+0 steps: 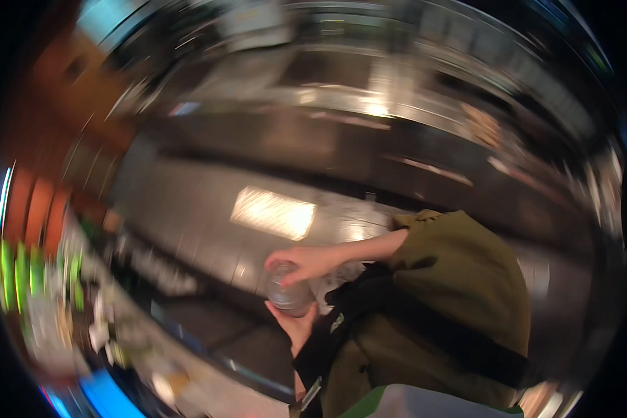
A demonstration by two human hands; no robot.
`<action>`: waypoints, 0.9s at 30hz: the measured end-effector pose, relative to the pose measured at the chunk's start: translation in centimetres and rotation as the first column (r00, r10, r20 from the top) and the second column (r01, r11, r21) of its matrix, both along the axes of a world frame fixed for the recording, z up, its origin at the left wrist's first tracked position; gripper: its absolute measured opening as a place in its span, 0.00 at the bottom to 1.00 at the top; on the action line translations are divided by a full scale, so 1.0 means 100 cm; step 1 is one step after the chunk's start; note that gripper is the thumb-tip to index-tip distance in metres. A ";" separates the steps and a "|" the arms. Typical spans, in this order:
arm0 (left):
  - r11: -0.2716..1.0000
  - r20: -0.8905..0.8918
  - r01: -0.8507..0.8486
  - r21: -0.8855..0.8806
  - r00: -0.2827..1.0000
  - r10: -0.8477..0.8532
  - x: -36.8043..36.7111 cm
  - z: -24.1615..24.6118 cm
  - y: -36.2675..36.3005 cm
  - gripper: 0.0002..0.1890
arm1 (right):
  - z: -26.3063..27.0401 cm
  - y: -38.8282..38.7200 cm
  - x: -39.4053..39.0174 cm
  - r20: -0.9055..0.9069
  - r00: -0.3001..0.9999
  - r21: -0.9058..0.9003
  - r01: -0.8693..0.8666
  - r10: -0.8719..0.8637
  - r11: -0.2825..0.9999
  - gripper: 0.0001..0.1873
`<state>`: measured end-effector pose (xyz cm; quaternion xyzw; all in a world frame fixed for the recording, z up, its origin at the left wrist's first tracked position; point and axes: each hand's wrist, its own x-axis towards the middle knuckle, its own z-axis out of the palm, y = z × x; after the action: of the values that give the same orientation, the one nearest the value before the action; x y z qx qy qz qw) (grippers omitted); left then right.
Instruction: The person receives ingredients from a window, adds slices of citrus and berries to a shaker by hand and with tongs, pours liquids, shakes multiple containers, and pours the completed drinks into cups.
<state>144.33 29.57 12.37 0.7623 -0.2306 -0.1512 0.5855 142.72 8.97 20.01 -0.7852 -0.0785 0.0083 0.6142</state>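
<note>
A translucent, rounded container [288,299] is between my two hands, in front of my body. My left hand [299,325] cups it from below. From above, my right hand [305,264] curls its fingers around the container's narrower top. Motion blur and the fingers hide whether that top carries a lid. My olive sleeve [460,271] and a dark apron [355,308] fill the lower right.
Below lies a tiled floor [188,209] with a bright reflection. A cluttered counter [204,366] runs along the lower left, with a blue screen [109,394] near its end. Across the aisle stands a metal counter [339,99] above dark fronts with handles. Orange panels [36,214] rise at left.
</note>
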 end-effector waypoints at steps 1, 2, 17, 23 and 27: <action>0.989 0.022 0.146 0.024 0.989 -0.147 -0.012 -0.002 -0.030 0.62 | -0.012 -0.027 -0.040 -0.005 0.982 0.052 0.188 -0.188 0.981 0.26; 0.946 0.255 0.264 0.190 0.917 -0.307 -0.016 -0.018 -0.064 0.64 | -0.007 -0.060 -0.081 0.030 0.940 0.033 0.340 -0.341 0.940 0.24; 0.277 0.127 0.871 -0.406 0.354 -0.927 -0.432 -0.005 -0.411 0.68 | -0.086 -0.465 -0.574 0.371 -0.046 -0.632 0.719 -0.928 -0.289 0.22; 0.159 0.138 0.936 -0.315 0.211 -0.968 -0.580 0.026 -0.505 0.63 | -0.113 -0.533 -0.676 0.625 0.198 -0.537 0.811 -0.755 -0.232 0.40; 0.111 0.136 0.880 -0.462 0.194 -0.971 -0.691 0.013 -0.599 0.62 | -0.060 -0.519 -0.855 0.053 0.432 0.223 0.874 -0.900 0.432 0.26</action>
<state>75.25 -30.37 13.70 0.2701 -0.6236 -0.5029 0.5341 57.26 -42.88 13.97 -0.6536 0.2963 -0.3872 0.5788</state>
